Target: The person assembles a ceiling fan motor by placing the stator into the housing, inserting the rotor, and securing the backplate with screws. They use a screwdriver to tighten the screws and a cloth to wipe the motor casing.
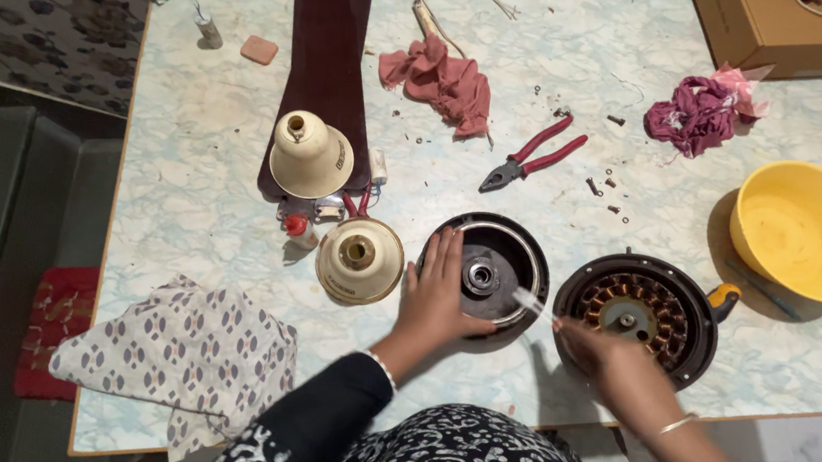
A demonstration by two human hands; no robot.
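My left hand (435, 294) rests flat on the near-left rim of a round black motor cover (510, 246) with a steel bearing at its centre. My right hand (595, 349) is closed on a thin pale stick-like tool (531, 303) whose tip points into that cover. Just right of it lies a black motor housing with copper windings (660, 310), partly hidden by my right hand. Two cream bell-shaped canopies (310, 156) (360, 259) stand left of the cover.
Red-handled pliers (534, 154), loose screws (608, 188), a yellow bowl (812, 235), pink rags (443, 78) (696, 113), a dark maroon blade (329, 42), a cardboard box (792, 32) and a patterned cloth (184, 350) lie on the marbled table (206, 171).
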